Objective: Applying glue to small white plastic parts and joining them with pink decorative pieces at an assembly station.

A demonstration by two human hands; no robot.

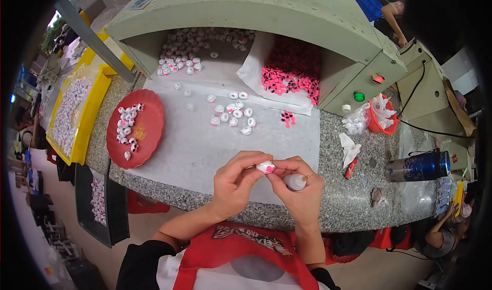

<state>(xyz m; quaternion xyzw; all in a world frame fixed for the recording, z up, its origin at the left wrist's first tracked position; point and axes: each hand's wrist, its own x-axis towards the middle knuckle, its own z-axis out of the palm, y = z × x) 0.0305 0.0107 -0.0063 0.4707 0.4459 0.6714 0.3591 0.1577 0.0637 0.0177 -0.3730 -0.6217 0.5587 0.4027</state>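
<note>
Near the table's front edge, my left hand [237, 178] pinches a small white rounded piece with pink on it [266, 167]. My right hand [300, 192] meets it from the other side, its thumb and forefinger at the same piece. Tucked in the right palm is a small white bottle [295, 182]. Beyond my hands, loose white pieces [233, 114] lie on the white sheet [179, 141]. To their right is a small group of pink and black bits [288, 119]. A red plate [146, 159] at the left bears several white pieces with pink and black parts.
A pale green metal housing [246, 11] covers heaps of white pieces [184, 49] and pink bits [292, 72]. At right stand a red cup of plastic bags [389, 128] and a blue tumbler [417, 167]. A yellow tray [97, 118] and dark bin [120, 213] are at left.
</note>
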